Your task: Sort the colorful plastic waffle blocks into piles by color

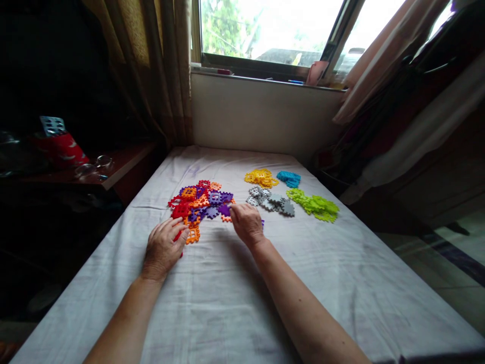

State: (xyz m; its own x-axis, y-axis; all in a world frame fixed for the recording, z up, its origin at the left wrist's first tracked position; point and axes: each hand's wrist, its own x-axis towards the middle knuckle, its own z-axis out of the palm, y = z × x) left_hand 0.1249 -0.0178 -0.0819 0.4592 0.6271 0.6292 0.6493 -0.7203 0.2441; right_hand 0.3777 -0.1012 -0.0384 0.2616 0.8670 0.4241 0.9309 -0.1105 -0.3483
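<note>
A mixed heap of red, orange and purple interlocking plastic tiles [199, 202] lies on a white sheet. My left hand [163, 247] rests palm down at the heap's near edge, fingers curled over a red piece beside an orange tile [193, 235]. My right hand [247, 224] is palm down at the heap's right edge, fingertips closed on a purple tile [224, 209]. Further right lie sorted piles: yellow tiles [261, 178], blue tiles [288, 178], grey tiles [271, 200] and green tiles [313, 204].
The white sheet [235, 293] covers a long table that runs to a wall under a window [265, 30]. A dark side shelf [94, 172] at the left holds a red container and glass items. Curtains hang on both sides; floor shows at the right.
</note>
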